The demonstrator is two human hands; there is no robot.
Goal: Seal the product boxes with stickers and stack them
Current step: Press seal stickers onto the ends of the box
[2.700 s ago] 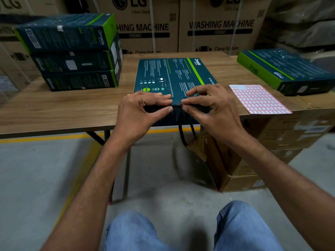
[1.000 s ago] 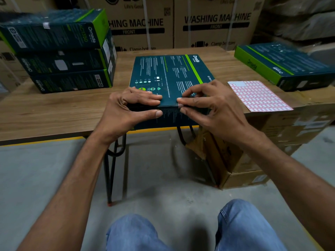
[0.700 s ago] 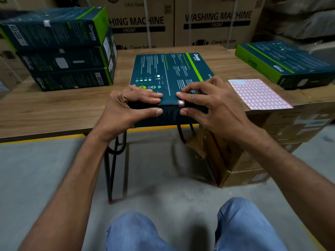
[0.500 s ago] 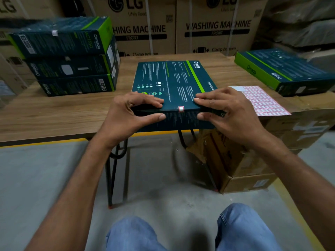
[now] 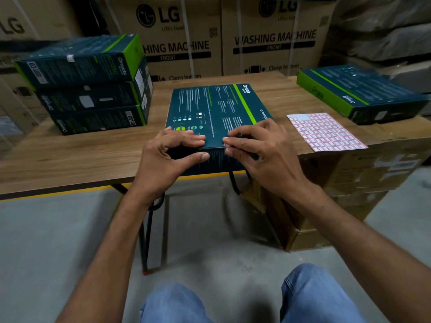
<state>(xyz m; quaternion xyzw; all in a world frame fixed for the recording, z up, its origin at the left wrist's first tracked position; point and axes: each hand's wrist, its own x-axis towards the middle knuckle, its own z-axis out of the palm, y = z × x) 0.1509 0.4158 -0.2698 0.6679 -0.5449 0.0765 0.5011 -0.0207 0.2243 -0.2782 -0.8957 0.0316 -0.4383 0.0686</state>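
Note:
A dark teal product box (image 5: 217, 108) with a green stripe lies flat at the near edge of the wooden table (image 5: 70, 155). My left hand (image 5: 168, 155) grips its near edge, fingers on top and thumb on the front face. My right hand (image 5: 261, 150) holds the same edge just to the right, its fingertips on a small sticker (image 5: 224, 146) that wraps over the edge and is mostly hidden. A sheet of red-bordered stickers (image 5: 326, 132) lies to the right of the box. Three similar boxes stand stacked (image 5: 93, 85) at the left.
One more product box (image 5: 359, 92) lies at the far right on a big cardboard carton (image 5: 354, 180) that abuts the table. Large washing-machine cartons (image 5: 268, 43) form a wall behind the table. My knees are at the bottom of the view.
My right hand slid back left along the box's near edge and now covers the sticker that showed half a second ago. My left hand kept its grip; the box stayed put.

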